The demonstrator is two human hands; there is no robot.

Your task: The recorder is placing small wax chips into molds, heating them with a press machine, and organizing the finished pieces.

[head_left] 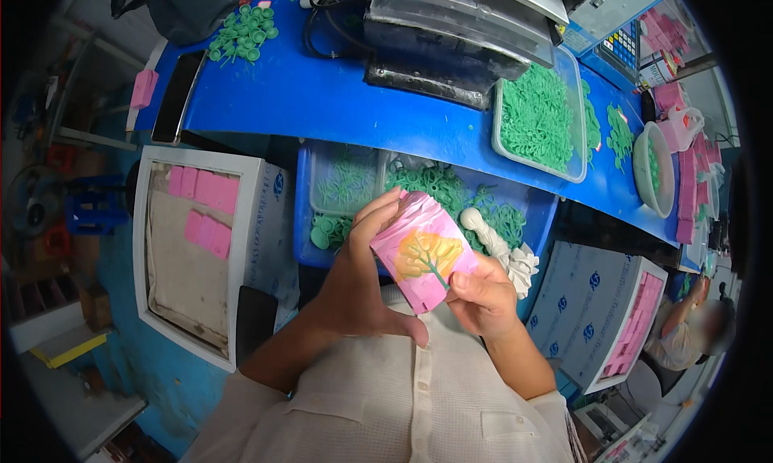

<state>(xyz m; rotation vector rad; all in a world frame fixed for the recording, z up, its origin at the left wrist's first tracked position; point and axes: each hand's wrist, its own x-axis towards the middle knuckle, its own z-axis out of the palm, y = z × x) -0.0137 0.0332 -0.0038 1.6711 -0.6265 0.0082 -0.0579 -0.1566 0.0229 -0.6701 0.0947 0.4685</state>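
A pink rubber mold (pixel 415 290), shaped like a flat block, is held up in front of my chest. Its face has a yellow-orange patch with a thin green branching wax piece (pixel 436 271) lying on it. My left hand (pixel 362 282) cups the mold's left side, fingers bent round its upper left edge, thumb stretched out below and apart from it. At the lower right edge, my right hand (pixel 485 295) pinches the mold between thumb and fingers, the thumb close to the green stem. Below the mold is a blue tray (pixel 304 181) with loose green wax pieces (pixel 431 181).
A white cloth bundle (pixel 519 266) lies by the blue tray. On the blue table (pixel 322 113) are a phone (pixel 178 98), a dark machine (pixel 435 36) and a clear bin (pixel 581 133) of green pieces. Boxes with pink molds (pixel 208 232) flank me. Another person (pixel 680 334) sits far right.
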